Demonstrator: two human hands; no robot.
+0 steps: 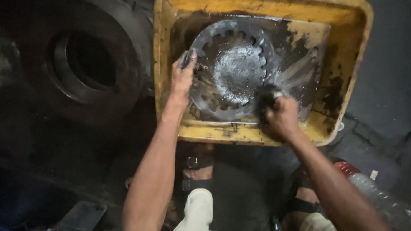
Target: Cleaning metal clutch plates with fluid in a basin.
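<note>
Both hands (pixel 181 80) (pixel 282 119) grip toothed disc (pixel 234 68).

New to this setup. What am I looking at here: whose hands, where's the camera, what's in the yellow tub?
There is one picture, taken by a camera worn on a person's head, looking down at their own two bare hands; no robot is involved. Their sandalled feet show at the bottom.

On the dark floor sits a grimy yellow plastic tub holding dark, oily liquid. In it leans a round grey metal disc with teeth around its inner opening, wet and shiny.

The left hand grips the disc's left edge. The right hand is closed around a dark scrubbing tool, brush or rag I cannot tell, pressed at the disc's lower right edge.

Nearby: a large dark metal ring-shaped part to the left, and a clear plastic bottle with a red cap at lower right.
</note>
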